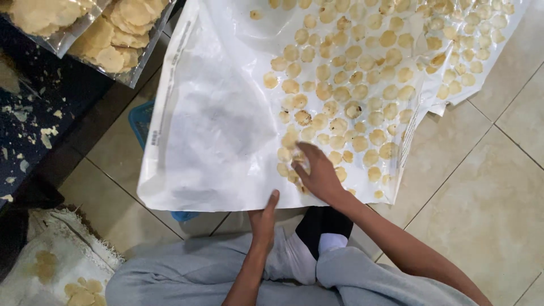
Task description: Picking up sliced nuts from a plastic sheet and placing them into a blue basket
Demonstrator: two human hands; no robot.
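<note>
Fingers of the right hand [318, 173] lie spread and flat on the near edge of the cracker spread, pressing down on a few pale round crackers [340, 107] rather than closing around any one. The left hand [265, 218] rests beside it at the sheet's near edge, fingers extended and thumb lifted, gripping nothing that I can see; it seems only to touch the white plastic sheet [215, 130].

The crackers lie in a single loose layer over the right half of the sheet, many touching, a few overlapping, while the sheet's left half is bare. To handle them well, I'd judge a light, flat touch is right: they look thin and brittle, so sliding them with flat fingers is safer than pinching.

Being round discs lying flat, the crackers have no long axis of their own. The patch they form runs from the near edge by the hands away toward the far right corner.

The sheet lies on the tiled floor [493, 192]. Clear bags of larger crackers [113, 34] sit at the upper left, well apart from the hands. The person's grey trousers [187, 277] fill the bottom.
</note>
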